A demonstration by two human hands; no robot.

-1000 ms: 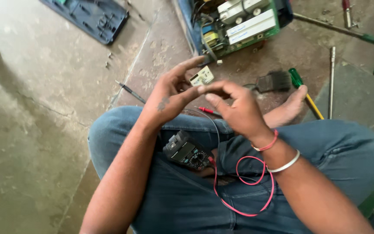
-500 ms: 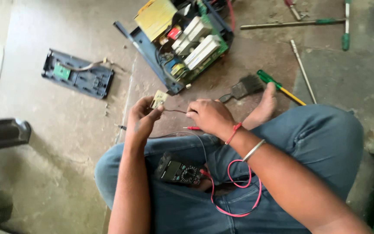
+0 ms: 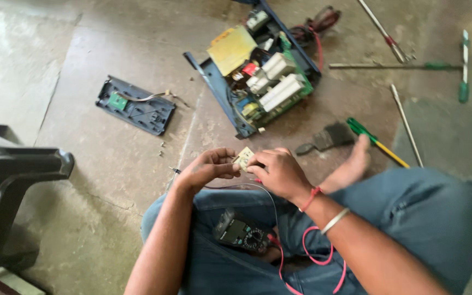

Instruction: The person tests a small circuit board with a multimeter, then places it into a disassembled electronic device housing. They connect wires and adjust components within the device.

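1. A multimeter point(image 3: 240, 234) lies on the person's lap, dark-cased, with a small rectangular greyish screen above its round dial; the readout is too small to tell.
2. A yellow rectangular label sheet point(image 3: 231, 49) lies tilted on top of the opened blue electronics chassis point(image 3: 220, 96) on the concrete floor.

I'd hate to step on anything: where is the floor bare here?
Bare concrete lies left of the detached dark panel, and between it and the left hand. Crowded: around the opened device, brush and screwdrivers.
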